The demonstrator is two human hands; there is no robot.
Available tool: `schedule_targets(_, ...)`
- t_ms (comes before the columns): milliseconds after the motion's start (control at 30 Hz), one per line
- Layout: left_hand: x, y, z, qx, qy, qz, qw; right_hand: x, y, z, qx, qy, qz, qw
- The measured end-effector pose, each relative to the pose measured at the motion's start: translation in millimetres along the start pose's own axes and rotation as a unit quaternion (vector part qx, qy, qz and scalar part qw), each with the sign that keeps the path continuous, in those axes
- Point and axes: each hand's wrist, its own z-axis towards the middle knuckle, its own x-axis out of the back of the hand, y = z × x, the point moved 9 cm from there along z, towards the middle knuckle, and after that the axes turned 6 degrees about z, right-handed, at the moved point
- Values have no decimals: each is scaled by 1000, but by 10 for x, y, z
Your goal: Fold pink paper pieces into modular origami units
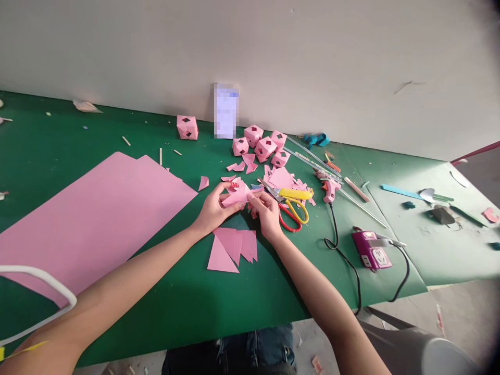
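Between my two hands is a folded piece of pink paper (237,195), held a little above the table. My left hand (217,208) grips its left side, thumb below and fingers behind. With thumb and fingertips, my right hand (267,209) pinches its right end. Several flat pink paper pieces (226,251) lie on the green table just below the hands. Right beside my right hand are scissors (291,219) with red and yellow handles and a yellow cutter (296,194), resting by a heap of pink scraps (282,178).
Folded pink paper balls (265,148) cluster by the wall near a propped, blurred screen (226,112); another pink ball (187,127) stands left. Large pink sheets (89,219) cover the left side. A glue gun (330,188), clear sticks (361,207) and a purple power socket (371,250) lie right.
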Motion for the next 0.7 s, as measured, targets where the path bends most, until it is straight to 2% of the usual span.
schedule_targets(167,11,-24,6,8,13,-20,1000,-7,-21,-1,22,5,-27,999)
schedule_targets(300,87,-59,33,6,58,-44,997,53,-7,8,32,33,-43,998)
schedule_targets(433,176,-132,62,24,102,-64,992,109,14,23,34,50,-4,998)
schedule_targets(533,172,-137,70,26,95,-73,993,67,4,17,33,32,-9,999)
schedule_targets(700,78,-91,50,18,47,-85,995,-50,-36,-23,36,-21,-71,997)
